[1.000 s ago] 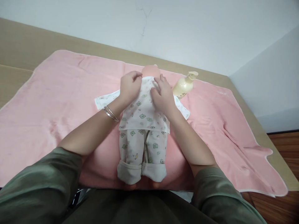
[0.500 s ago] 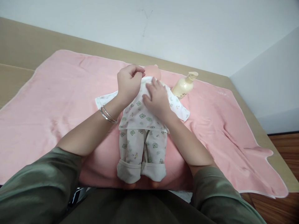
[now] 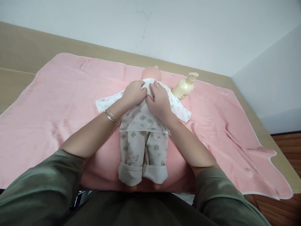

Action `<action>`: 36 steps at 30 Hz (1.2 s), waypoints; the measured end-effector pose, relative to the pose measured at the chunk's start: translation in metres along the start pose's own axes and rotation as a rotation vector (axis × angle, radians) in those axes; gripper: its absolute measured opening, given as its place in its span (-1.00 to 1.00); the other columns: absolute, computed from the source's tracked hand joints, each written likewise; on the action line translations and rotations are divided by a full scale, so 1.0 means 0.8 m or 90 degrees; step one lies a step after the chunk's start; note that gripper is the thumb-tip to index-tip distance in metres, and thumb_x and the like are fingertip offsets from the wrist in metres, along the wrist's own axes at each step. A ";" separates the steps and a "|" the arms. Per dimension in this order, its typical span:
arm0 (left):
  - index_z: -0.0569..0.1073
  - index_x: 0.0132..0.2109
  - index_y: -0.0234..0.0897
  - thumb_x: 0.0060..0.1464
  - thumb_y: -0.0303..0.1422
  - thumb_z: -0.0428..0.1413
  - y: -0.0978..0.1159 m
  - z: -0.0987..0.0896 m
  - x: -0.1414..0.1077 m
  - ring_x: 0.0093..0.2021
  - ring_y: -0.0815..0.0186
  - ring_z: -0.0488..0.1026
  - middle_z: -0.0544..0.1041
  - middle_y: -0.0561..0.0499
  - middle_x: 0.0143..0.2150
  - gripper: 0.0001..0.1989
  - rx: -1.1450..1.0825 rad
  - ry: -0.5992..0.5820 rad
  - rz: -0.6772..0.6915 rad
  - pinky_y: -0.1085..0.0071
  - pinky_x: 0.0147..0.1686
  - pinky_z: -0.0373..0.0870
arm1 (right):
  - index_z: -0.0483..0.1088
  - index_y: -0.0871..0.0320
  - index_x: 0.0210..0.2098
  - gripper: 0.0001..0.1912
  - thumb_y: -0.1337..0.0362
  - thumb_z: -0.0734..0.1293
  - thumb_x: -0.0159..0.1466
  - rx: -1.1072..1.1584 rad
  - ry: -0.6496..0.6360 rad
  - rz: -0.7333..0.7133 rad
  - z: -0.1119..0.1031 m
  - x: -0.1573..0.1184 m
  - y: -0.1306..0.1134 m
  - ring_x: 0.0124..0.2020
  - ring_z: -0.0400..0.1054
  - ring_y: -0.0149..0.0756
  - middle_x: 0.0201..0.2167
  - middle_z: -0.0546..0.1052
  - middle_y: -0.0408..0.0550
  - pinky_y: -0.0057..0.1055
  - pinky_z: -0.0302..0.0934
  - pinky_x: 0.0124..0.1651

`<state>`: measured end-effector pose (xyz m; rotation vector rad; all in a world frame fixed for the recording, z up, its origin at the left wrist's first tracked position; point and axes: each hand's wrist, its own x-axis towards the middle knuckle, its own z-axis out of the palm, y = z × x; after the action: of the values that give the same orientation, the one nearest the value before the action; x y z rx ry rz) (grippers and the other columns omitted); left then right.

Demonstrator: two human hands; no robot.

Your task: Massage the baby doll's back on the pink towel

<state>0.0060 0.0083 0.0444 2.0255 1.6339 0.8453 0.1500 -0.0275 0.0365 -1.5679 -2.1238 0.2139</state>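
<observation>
A baby doll (image 3: 150, 73) lies stretched out, its smooth head pointing away from me. It wears a white printed shirt (image 3: 143, 117) with the sleeves spread sideways and matching trousers (image 3: 134, 149) with turned-up cuffs. My left hand (image 3: 134, 93) rests on the left of the shirt's upper part, fingers bent over the cloth and thumb apart. Spread on the right upper part lies my right hand (image 3: 160, 100), palm down, its thumb close to the left thumb. Parts of the shirt under both hands are hidden.
Under the doll a pink blanket (image 3: 66, 94) covers much of the wooden table (image 3: 30, 44). A cream pump bottle (image 3: 184, 87) leans near the doll's right-side sleeve. The white wall (image 3: 117, 25) rises behind the table.
My left hand has come down from its raised, curled position beside the doll's head onto the shirt. My right hand stays nearly where it was. More of the head now shows.
</observation>
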 end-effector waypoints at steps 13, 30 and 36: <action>0.55 -0.11 -0.22 0.09 -0.27 0.16 0.009 0.019 -0.009 0.19 -0.09 0.47 0.63 -0.22 -0.01 -0.77 -0.094 0.041 0.066 -0.06 0.29 0.30 | 0.35 0.11 0.33 -0.42 0.11 0.15 0.38 0.009 -0.014 -0.059 -0.025 0.020 0.021 0.51 0.10 -0.02 0.50 0.25 -0.08 0.08 -0.03 0.57; 0.47 0.15 -0.21 0.44 0.02 -0.27 0.084 0.023 0.101 0.20 0.11 0.57 0.58 -0.16 0.05 -0.43 -0.701 -0.151 -0.020 0.14 0.07 0.54 | -0.09 0.02 0.53 -0.25 0.08 0.20 0.43 -0.053 0.204 -0.025 -0.130 0.038 0.109 0.62 -0.35 0.07 0.60 -0.08 0.00 0.37 -0.44 0.56; 0.51 -0.08 -0.34 0.46 0.02 -0.42 0.103 0.057 0.131 0.11 0.07 0.61 0.61 -0.18 -0.20 -0.28 -0.711 -0.171 -0.080 0.08 -0.04 0.59 | 0.09 0.06 0.46 -0.35 0.00 0.14 0.45 -0.057 0.145 -0.022 -0.107 0.045 0.109 0.61 -0.22 0.12 0.54 0.13 0.08 0.40 -0.57 0.54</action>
<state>0.1100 0.0935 0.0854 1.1508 0.7921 1.0438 0.2563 0.0212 0.0863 -1.5239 -2.0043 -0.0708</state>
